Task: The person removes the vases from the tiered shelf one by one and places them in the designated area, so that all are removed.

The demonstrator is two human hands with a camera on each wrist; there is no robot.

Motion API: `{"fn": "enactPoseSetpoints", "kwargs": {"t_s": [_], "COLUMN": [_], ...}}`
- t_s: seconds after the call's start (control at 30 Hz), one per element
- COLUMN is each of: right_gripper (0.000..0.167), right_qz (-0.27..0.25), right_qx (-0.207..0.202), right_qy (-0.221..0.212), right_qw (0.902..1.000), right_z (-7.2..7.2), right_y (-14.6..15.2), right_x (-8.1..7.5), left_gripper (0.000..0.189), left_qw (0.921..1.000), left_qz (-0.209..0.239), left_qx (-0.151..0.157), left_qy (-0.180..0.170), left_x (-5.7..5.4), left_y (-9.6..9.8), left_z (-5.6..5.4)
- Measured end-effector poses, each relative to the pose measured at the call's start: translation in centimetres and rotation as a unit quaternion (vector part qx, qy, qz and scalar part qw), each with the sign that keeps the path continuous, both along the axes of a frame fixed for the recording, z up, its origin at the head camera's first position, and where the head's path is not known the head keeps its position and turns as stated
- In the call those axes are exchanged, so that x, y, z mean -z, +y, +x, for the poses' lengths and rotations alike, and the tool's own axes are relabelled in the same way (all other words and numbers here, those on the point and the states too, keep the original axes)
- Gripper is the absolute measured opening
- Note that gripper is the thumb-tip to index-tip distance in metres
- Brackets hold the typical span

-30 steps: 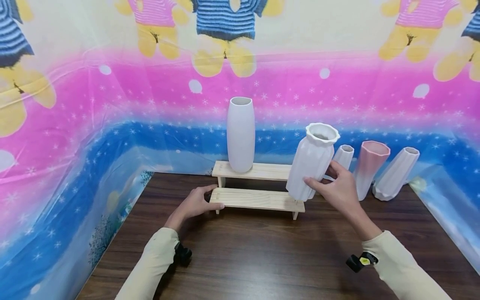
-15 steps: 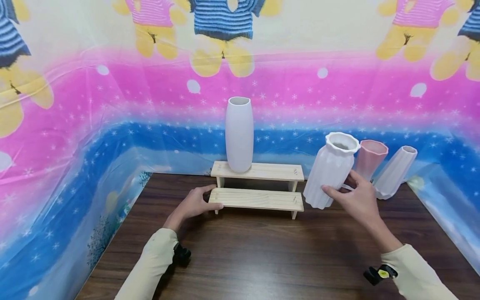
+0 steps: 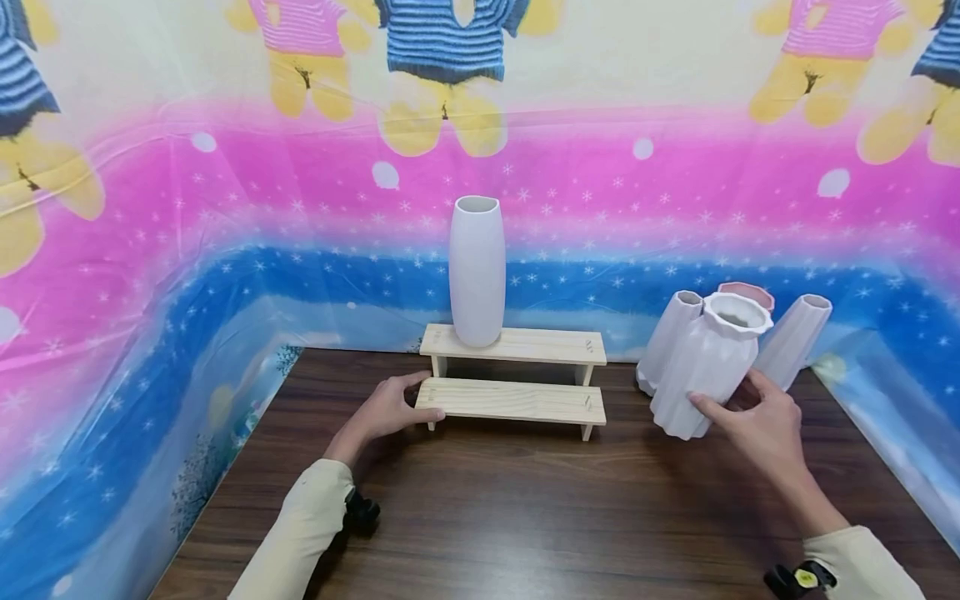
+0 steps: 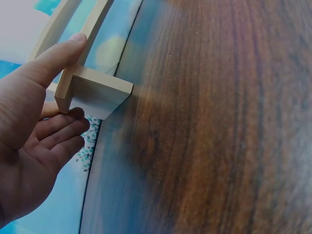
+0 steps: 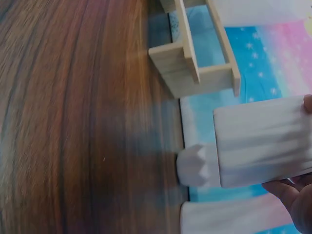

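My right hand [image 3: 772, 425] grips a white fluted vase [image 3: 708, 367] with a scalloped rim, thumb on its near side. In the right wrist view the base of this vase is off the table, and only part of the hand shows. A two-step pale wooden stand [image 3: 510, 400] stands to its left. My left hand [image 3: 390, 407] holds the left end of the stand's lower step; the left wrist view shows the thumb [image 4: 73, 46] along the board and fingertips under its end. On the upper step stands a tall smooth white vase [image 3: 477, 275], upright.
Behind the held vase stand a narrow white vase [image 3: 667, 342], a pink vase [image 3: 750, 291] mostly hidden, and a white faceted vase [image 3: 795, 337]. The dark wooden table [image 3: 510, 517] meets a printed cloth backdrop [image 3: 570, 142] at the back and left.
My right hand has carried the fluted vase rightward and toward me, away from the stand to in front of the other vases. The left hand has stayed at the stand's end.
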State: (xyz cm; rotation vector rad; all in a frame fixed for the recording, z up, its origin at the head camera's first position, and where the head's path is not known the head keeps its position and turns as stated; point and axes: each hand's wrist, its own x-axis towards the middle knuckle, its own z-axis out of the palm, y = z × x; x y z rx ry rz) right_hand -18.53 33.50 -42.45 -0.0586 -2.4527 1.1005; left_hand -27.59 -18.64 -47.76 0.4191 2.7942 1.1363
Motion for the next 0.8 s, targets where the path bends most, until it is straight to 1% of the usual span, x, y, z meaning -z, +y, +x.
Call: {"fn": "enactPoseSetpoints", "kwargs": {"t_s": [0.2,0.43,0.63,0.8], "right_gripper": [0.078,0.079,0.081,0.078], "right_qz": [0.002,0.001,-0.004,-0.01], "right_qx": [0.034,0.093,0.12,0.128], "right_qy": [-0.016,-0.028,-0.028,-0.024], "right_qw": [0.9993,0.9953,0.9924,0.9914], "right_z": [0.1,-0.3,-0.6,-1.0], "right_y": [2.1,4.5,6.2,7.5], "right_x": [1.0,2.1,2.5,3.1], "left_gripper": [0.096,0.095,0.095,0.095], "left_qw": [1.0,1.0,1.0,1.0], "left_qz": [-0.003,-0.001,-0.004,-0.002], "left_qx": [0.002,0.002,0.004,0.003], "left_qy": [-0.003,-0.003,-0.003,-0.003], "left_x": [0.1,0.1,0.1,0.0], "left_y": [0.1,0.0,0.0,0.0], "left_z": [0.1,0.0,-0.1,-0.1]}}
